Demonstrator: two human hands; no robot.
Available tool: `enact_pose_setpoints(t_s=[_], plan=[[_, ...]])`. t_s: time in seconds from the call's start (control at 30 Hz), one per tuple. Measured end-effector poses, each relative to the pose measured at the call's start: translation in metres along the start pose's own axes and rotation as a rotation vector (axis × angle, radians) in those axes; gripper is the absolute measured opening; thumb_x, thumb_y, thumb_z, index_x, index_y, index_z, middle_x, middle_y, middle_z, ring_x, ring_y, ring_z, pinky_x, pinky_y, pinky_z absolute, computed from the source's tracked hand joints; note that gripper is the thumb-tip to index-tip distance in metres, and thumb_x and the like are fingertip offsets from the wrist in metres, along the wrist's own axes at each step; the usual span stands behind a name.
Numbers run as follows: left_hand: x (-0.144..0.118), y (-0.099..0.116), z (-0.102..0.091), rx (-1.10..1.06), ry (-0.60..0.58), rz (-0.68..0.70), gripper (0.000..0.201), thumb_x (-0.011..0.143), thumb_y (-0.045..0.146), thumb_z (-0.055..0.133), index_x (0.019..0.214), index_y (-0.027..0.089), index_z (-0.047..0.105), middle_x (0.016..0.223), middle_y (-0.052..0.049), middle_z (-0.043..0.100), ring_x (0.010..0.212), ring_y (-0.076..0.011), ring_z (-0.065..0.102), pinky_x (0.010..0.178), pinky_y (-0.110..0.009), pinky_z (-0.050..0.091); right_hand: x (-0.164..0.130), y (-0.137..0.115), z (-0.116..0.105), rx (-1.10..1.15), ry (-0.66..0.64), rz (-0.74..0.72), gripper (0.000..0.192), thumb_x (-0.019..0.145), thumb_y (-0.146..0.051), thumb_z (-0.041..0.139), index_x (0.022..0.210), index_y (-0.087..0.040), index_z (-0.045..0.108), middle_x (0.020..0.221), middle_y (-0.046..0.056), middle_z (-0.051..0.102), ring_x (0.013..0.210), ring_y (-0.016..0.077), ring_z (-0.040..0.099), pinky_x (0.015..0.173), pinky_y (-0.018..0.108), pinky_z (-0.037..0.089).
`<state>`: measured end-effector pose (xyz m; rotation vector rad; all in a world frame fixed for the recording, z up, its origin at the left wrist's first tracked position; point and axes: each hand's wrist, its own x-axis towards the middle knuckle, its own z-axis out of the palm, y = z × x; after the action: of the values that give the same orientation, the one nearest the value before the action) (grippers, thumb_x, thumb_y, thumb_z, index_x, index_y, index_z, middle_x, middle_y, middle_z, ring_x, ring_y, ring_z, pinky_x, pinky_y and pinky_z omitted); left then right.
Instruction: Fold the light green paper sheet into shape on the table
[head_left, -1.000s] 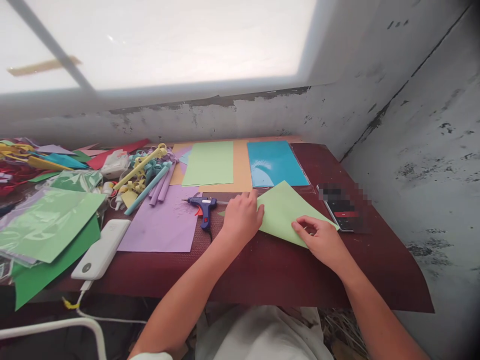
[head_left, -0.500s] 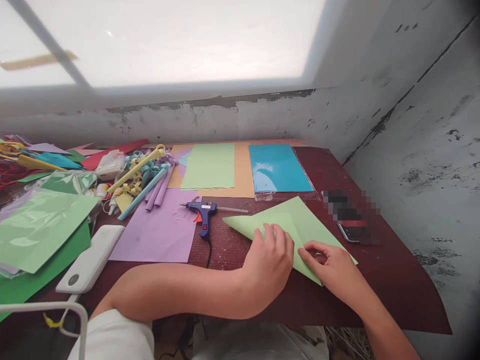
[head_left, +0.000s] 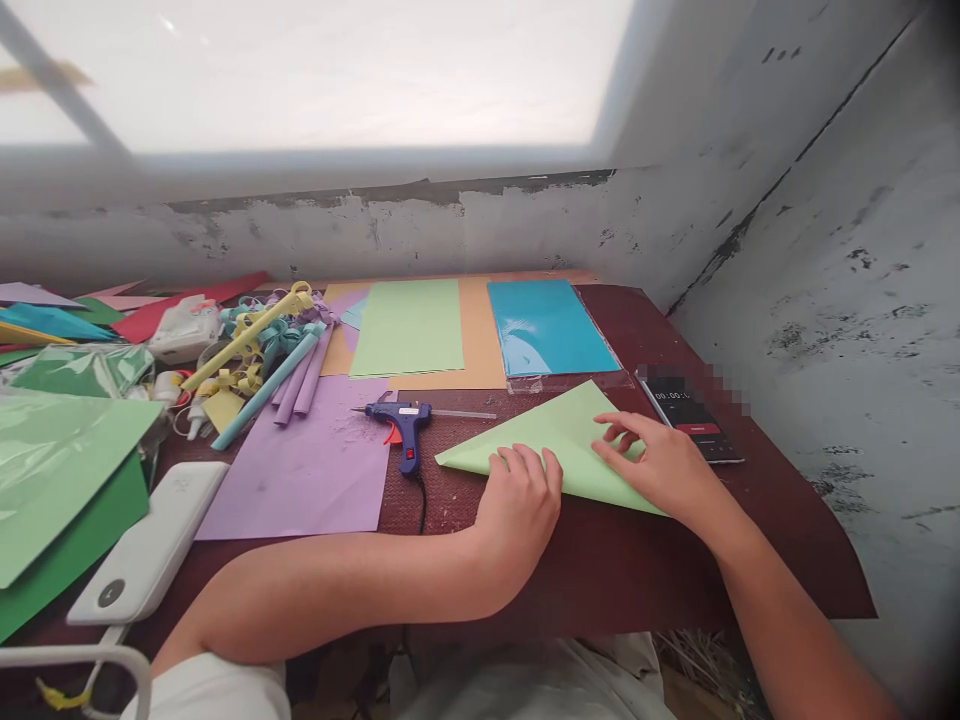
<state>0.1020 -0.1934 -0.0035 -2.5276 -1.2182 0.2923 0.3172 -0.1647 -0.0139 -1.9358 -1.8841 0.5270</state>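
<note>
Two hands are down on the folded light green paper (head_left: 559, 445), which lies flat as a triangle on the dark red surface (head_left: 637, 580), just in front of the blue sheet in its clear sleeve (head_left: 547, 328). Left hand (head_left: 521, 500) sits at the paper's near edge, fingers curled loosely with the tips pressing the sheet, gripping nothing. Right hand (head_left: 660, 465) is spread open, fingers flat on the right part of the triangle, palm down. Just left of the paper's point lies a blue glue gun (head_left: 405, 420), its cord trailing toward the near edge. A phone (head_left: 694, 415) showing a timer rests just right of the right hand. Farther left, a purple sheet (head_left: 307, 465), rolled paper tubes (head_left: 296, 375) and a white power bank (head_left: 146, 550).
</note>
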Motion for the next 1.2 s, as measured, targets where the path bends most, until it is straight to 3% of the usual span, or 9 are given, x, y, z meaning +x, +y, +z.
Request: enact_pose_setpoints(t_s=[0.13,0.33,0.5,0.73,0.83,0.9,1.0,1.1,1.2], plan=[[0.003,-0.003,0.000,-0.009,0.032,0.032,0.043,0.100,0.011,0.043,0.140,0.008,0.058,0.107,-0.020,0.071,0.095,-0.0291,0.072,0.076,-0.038,0.054,0.015,0.005,-0.013,-0.085,0.005,-0.098,0.044,0.093,-0.054,0.054,0.127,-0.029,0.068,0.137,0.006,0.068,0.116,0.0293,0.068,0.093,0.041,0.055],[0.007,-0.003,0.007,-0.008,0.120,0.063,0.044,0.098,0.009,0.043,0.141,0.008,0.055,0.096,-0.016,0.071,0.082,-0.0257,0.071,0.068,-0.035,0.049,0.040,0.006,-0.006,-0.217,-0.048,-0.026,0.057,0.091,-0.049,0.054,0.142,-0.022,0.059,0.152,0.011,0.058,0.135,0.0346,0.057,0.110,0.050,0.047],[0.008,-0.003,0.008,-0.017,0.170,0.092,0.043,0.098,0.007,0.042,0.139,0.008,0.055,0.090,-0.014,0.070,0.079,-0.0240,0.070,0.064,-0.033,0.048,0.043,0.008,0.000,-0.206,-0.006,-0.003,0.056,0.085,-0.041,0.060,0.138,-0.023,0.061,0.134,0.011,0.069,0.119,0.0332,0.065,0.099,0.045,0.051],[0.008,-0.008,-0.001,0.048,0.296,0.111,0.040,0.098,0.003,0.040,0.133,0.007,0.059,0.102,-0.017,0.073,0.093,-0.0263,0.073,0.080,-0.037,0.053,0.041,0.004,-0.029,-0.021,0.023,-0.059,0.052,0.082,-0.033,0.059,0.134,-0.031,0.059,0.109,0.004,0.075,0.083,0.0228,0.069,0.067,0.031,0.051],[0.012,-0.009,-0.003,0.062,0.343,0.104,0.043,0.099,0.004,0.039,0.138,0.007,0.055,0.114,-0.019,0.072,0.102,-0.0275,0.072,0.088,-0.040,0.052,0.045,0.010,-0.044,0.013,0.057,-0.088,0.062,0.082,-0.034,0.061,0.143,-0.033,0.050,0.110,0.004,0.075,0.085,0.0236,0.070,0.064,0.030,0.050],[0.015,-0.009,-0.003,0.044,0.325,0.123,0.043,0.100,0.006,0.039,0.139,0.008,0.054,0.115,-0.019,0.071,0.103,-0.0273,0.071,0.088,-0.040,0.052,0.053,0.017,-0.050,-0.010,0.002,-0.087,0.068,0.082,-0.036,0.062,0.148,-0.033,0.045,0.111,0.004,0.076,0.088,0.0247,0.071,0.065,0.031,0.052],[0.018,-0.007,-0.001,0.022,0.263,0.162,0.040,0.099,0.008,0.042,0.135,0.008,0.057,0.109,-0.018,0.072,0.098,-0.0271,0.071,0.083,-0.038,0.052,0.074,0.024,-0.051,-0.159,-0.012,-0.080,0.063,0.086,-0.044,0.061,0.147,-0.031,0.051,0.115,0.007,0.075,0.094,0.0288,0.072,0.075,0.039,0.056],[0.019,-0.003,0.006,0.040,0.239,0.160,0.037,0.099,0.009,0.042,0.132,0.007,0.058,0.109,-0.020,0.072,0.099,-0.0282,0.071,0.083,-0.039,0.052,0.108,0.023,-0.038,-0.233,0.083,-0.170,0.056,0.097,-0.050,0.046,0.149,-0.030,0.054,0.145,0.009,0.063,0.127,0.0333,0.063,0.101,0.047,0.053],[0.019,0.000,0.013,0.057,0.262,0.131,0.039,0.102,0.012,0.039,0.136,0.007,0.057,0.119,-0.023,0.070,0.108,-0.0307,0.071,0.089,-0.042,0.052,0.144,0.015,-0.015,-0.261,-0.118,-0.250,0.066,0.101,-0.059,0.037,0.160,-0.031,0.041,0.170,0.007,0.036,0.152,0.0319,0.040,0.119,0.047,0.041]])
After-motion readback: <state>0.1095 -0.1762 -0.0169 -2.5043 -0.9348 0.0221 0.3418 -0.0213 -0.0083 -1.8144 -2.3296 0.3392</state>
